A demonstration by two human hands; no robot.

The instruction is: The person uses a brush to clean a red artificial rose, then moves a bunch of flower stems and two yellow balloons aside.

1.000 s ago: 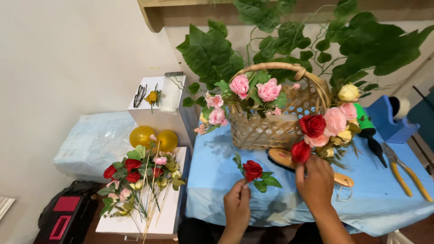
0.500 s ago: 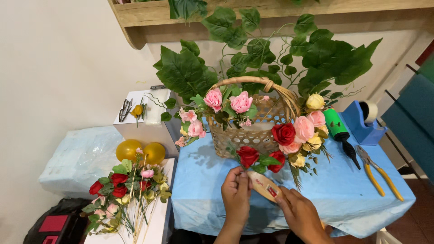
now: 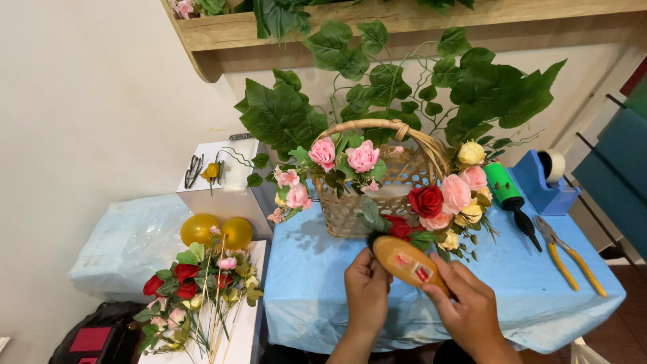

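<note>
The right hand (image 3: 468, 313) grips a tan bottle (image 3: 406, 263) near the basket (image 3: 377, 195). The left hand (image 3: 367, 293) pinches the red rose (image 3: 399, 227) stem. Hold the bottle steady, tip close to the stem.

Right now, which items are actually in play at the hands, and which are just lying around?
In play:
- left hand and right hand
- orange glue bottle, in the right hand
- red rose at the bottle's tip
- wicker basket with flowers

Lying about:
- yellow-handled pliers
- green tool
- blue tape dispenser
- loose flower stems
- yellow balloons
</note>
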